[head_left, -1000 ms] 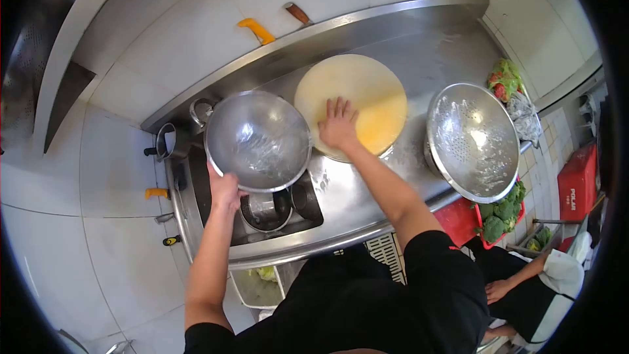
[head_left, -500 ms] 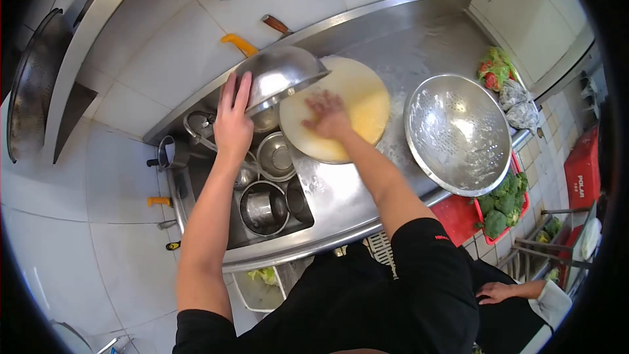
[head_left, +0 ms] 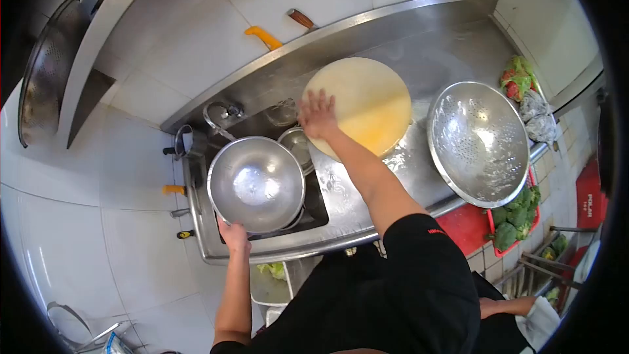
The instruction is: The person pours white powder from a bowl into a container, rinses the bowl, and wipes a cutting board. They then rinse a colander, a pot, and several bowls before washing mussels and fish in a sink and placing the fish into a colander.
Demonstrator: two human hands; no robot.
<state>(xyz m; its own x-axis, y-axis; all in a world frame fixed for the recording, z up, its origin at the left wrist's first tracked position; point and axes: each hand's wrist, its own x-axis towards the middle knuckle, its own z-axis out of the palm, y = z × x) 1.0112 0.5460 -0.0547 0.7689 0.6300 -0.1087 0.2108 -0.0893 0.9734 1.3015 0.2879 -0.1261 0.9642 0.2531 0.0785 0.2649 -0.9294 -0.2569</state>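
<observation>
My left hand (head_left: 234, 236) grips the near rim of a steel mixing bowl (head_left: 257, 183), which is held level over the sink (head_left: 319, 206) with its inside facing up. My right hand (head_left: 318, 115) lies palm down, fingers spread, on the left edge of a round cutting board (head_left: 367, 101). The thick, pale yellow board rests on the wet steel counter (head_left: 419, 46). Behind the bowl a faucet (head_left: 216, 118) reaches over the sink. A smaller steel pot (head_left: 298, 147) shows partly between bowl and board; the other pots in the sink are mostly hidden.
A large wet colander (head_left: 478, 144) stands at the right of the counter. Beyond it are a red basket of broccoli (head_left: 514, 219) and bagged vegetables (head_left: 517, 80). Knife handles (head_left: 263, 37) stick up behind the rear ledge. Another person's forearm (head_left: 508, 306) shows at lower right.
The bowl has come from a tilted position by the board to level over the sink, nearer me. My right hand has slid left to the board's edge. The view has shifted slightly.
</observation>
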